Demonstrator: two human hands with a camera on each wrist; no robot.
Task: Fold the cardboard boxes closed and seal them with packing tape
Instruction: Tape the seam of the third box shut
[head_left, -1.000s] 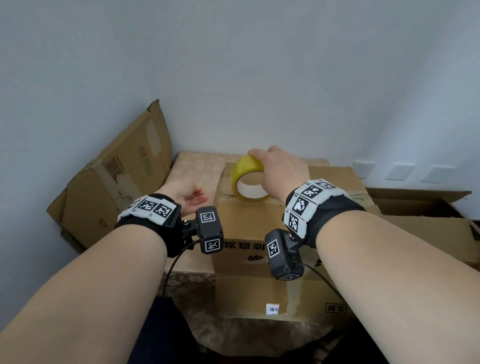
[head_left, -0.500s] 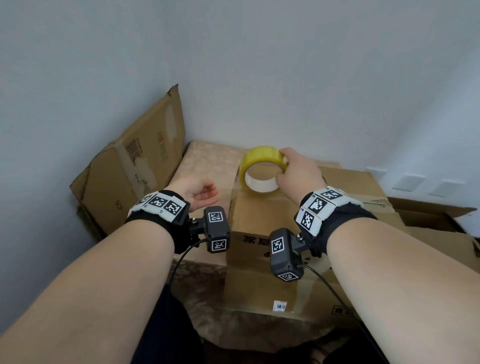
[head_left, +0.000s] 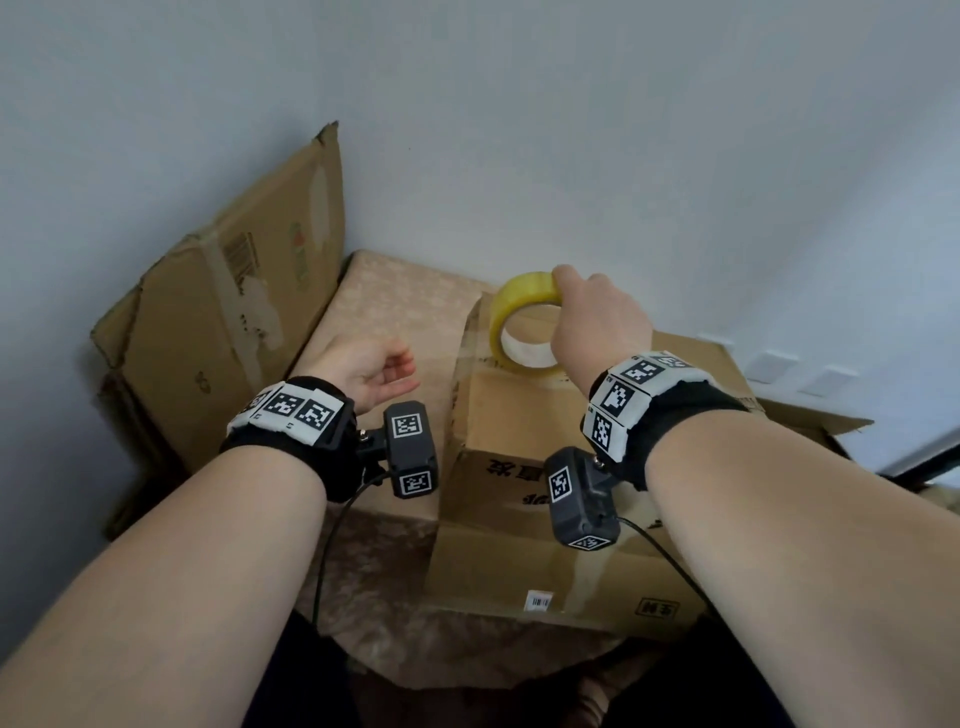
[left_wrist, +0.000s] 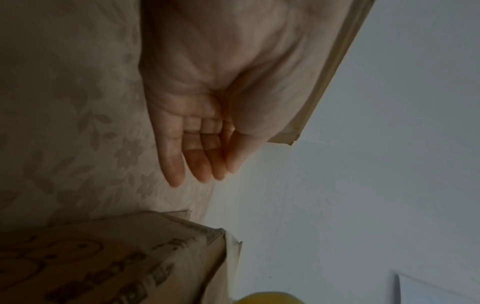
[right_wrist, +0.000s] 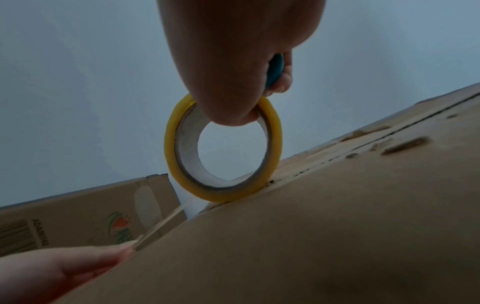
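A yellow tape roll (head_left: 511, 299) (right_wrist: 170, 148) stands on edge at the far left of the closed cardboard box (head_left: 519, 415) (right_wrist: 337, 226). My right hand (head_left: 571, 296) (right_wrist: 233, 82) grips the roll's top, thumb inside the core. A teal object (right_wrist: 275, 72) is tucked in the same hand. My left hand (head_left: 384, 371) (left_wrist: 202, 156) hovers palm up beside the box's left side, fingers relaxed and holding nothing I can see. A thin pale strip (right_wrist: 161, 224) runs from the roll's foot towards the left fingertips (right_wrist: 103, 257); I cannot tell whether they touch it.
A flattened cardboard box (head_left: 234, 312) leans against the wall at the left. Another box with open flaps (head_left: 810, 410) sits to the right. A floral cloth (head_left: 395, 301) covers the surface under the box. The wall stands close behind.
My right hand's hold has shifted from over the roll's top to its right side. The roll stays near the box's far left corner. The left hand has barely moved.
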